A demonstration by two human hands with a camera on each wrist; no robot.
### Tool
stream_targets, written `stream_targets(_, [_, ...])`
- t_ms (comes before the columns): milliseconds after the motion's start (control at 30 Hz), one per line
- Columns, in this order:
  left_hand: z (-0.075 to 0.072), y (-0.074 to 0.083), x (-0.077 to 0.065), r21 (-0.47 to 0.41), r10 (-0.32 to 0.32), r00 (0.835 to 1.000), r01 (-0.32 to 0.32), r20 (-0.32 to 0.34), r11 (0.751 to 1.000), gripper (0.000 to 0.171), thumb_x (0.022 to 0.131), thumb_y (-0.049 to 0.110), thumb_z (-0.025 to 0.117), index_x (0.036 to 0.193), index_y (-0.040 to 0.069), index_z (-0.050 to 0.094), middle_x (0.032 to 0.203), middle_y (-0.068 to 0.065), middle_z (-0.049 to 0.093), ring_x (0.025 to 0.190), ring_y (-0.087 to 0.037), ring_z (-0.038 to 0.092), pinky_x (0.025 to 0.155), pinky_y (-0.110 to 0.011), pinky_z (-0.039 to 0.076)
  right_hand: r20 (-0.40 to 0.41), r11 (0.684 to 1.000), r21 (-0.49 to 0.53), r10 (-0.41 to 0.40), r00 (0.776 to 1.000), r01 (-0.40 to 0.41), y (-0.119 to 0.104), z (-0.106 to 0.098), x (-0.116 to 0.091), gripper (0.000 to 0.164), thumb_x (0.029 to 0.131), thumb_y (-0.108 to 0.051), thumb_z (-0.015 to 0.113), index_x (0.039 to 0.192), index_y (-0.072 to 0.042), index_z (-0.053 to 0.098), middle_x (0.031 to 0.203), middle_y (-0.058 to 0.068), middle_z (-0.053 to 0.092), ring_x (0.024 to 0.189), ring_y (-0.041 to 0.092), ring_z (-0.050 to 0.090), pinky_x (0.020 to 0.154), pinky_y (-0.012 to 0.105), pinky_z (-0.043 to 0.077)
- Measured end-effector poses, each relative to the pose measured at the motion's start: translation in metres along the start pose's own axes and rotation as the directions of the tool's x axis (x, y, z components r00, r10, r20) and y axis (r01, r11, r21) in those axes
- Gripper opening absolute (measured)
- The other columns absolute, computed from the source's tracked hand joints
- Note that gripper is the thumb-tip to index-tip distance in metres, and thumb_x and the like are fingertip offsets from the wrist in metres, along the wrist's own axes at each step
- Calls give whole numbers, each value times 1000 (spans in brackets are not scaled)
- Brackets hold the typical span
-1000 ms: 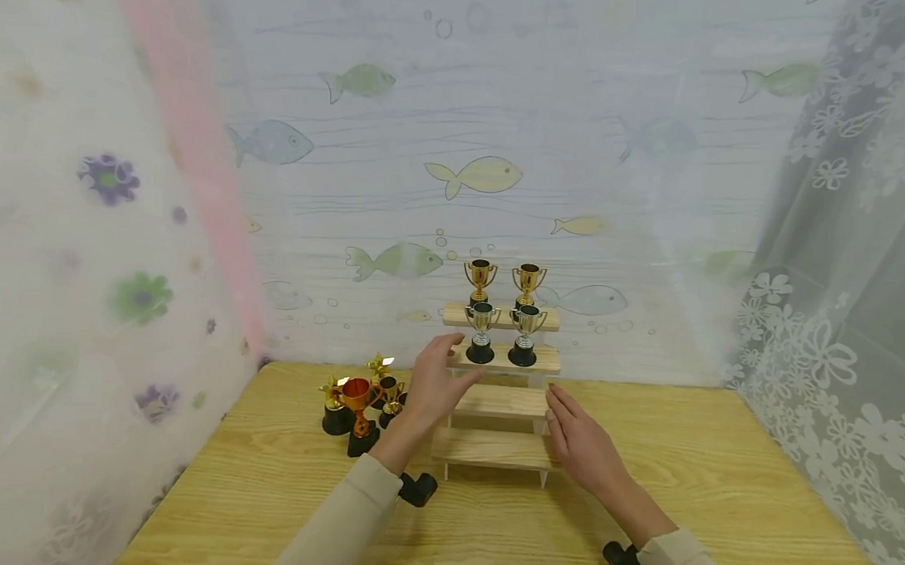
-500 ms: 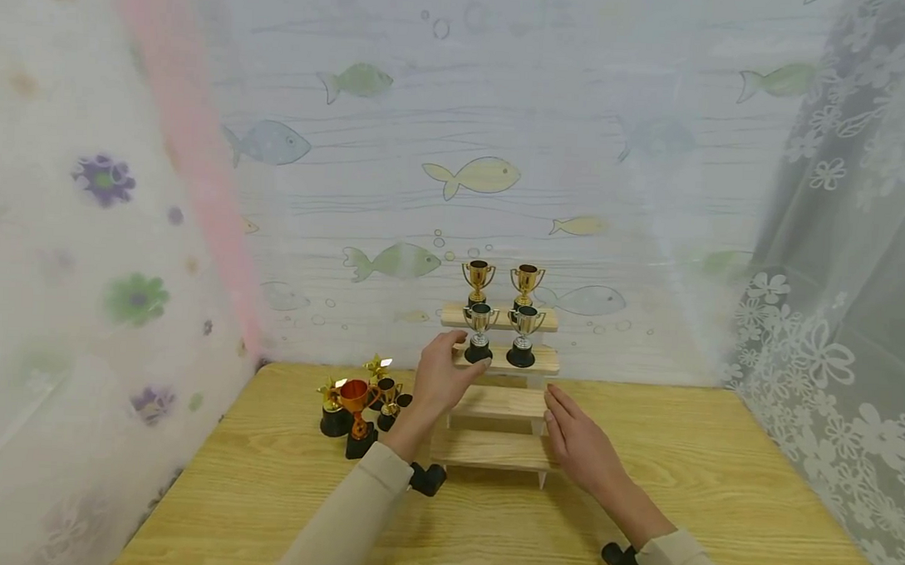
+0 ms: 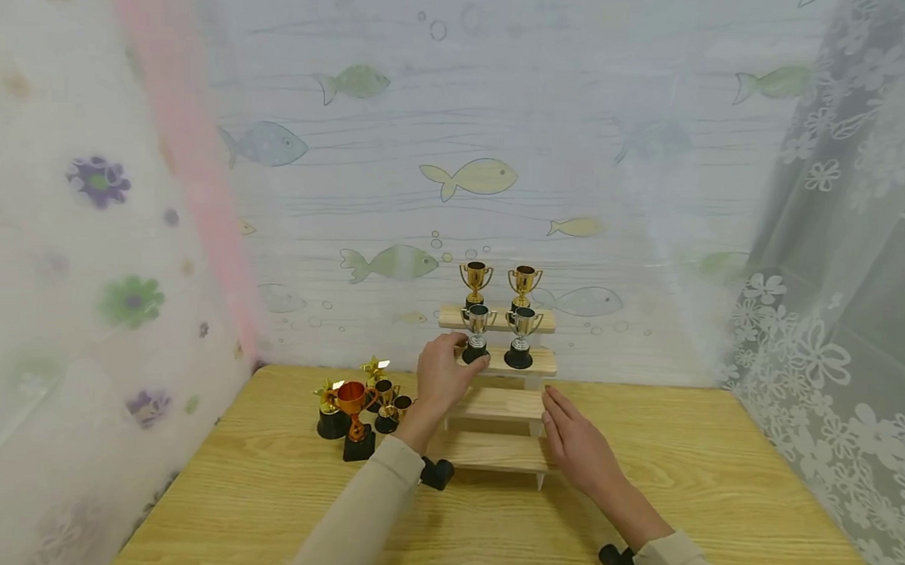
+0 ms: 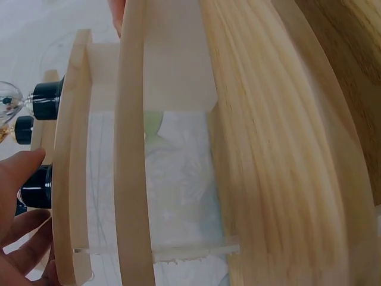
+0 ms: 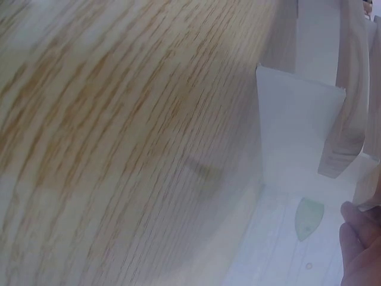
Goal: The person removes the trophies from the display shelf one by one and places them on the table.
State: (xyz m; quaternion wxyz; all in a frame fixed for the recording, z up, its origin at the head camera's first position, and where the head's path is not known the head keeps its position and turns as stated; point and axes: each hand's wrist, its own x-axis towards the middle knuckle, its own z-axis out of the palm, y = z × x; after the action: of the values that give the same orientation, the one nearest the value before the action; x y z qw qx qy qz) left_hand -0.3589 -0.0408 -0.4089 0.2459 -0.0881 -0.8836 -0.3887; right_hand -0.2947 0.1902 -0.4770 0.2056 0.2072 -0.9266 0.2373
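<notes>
A stepped wooden stand [image 3: 491, 452] bears two gold trophy cups [image 3: 476, 277] on its top step and two silver ones on the step below. My left hand [image 3: 443, 375] pinches the black base of the left silver trophy cup [image 3: 478, 323], thumb in front and fingers at its far side; the left wrist view shows that black base [image 4: 37, 186] between thumb and fingers. Beside it stands the right silver trophy cup [image 3: 522, 326], untouched. My right hand [image 3: 583, 445] rests with straight fingers against the stand's right side, seen in the right wrist view by its fingertips [image 5: 356, 223].
Left of the stand, on the wood-grain table [image 3: 265, 509], stand an orange trophy cup [image 3: 354, 398], star trophies [image 3: 332, 420] and small gold cups [image 3: 385, 396]. Patterned curtains [image 3: 396, 172] hang behind and at both sides.
My left hand has moved slightly right, closing its thumb and fingers on the left silver trophy cup's base. The right hand stays at the stand's side.
</notes>
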Motion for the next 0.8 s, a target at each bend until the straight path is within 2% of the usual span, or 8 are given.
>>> stream_targets(400, [7,0,2,10,19,997,-19,-69,1000,32,83,28,87,107,8,79,95,-8,75,92,-30,68,89,-50,50,0,1000,7,3,1000,-3,-2,-2,0,45,111,-19,46,147,7,49,155,23,46,135,40,52,102,55,48])
stream_targets(600, [9,-1,4,-17,23,996,-25,-91,1000,26,82,25,88,101,8,80,91,-8,76,89,-30,68,89,-52,49,-8,1000,7,-4,1000,4,-1,-2,0,45,111,-20,46,147,7,49,155,23,45,136,40,52,104,54,48])
stream_targets(800, [10,-3,4,-32,-11,996,8,-90,999,25,82,26,88,100,10,81,92,-6,76,89,-28,68,91,-50,49,-10,1000,3,-9,1000,9,-1,-1,0,45,111,-19,46,147,7,49,154,23,46,135,40,52,103,54,48])
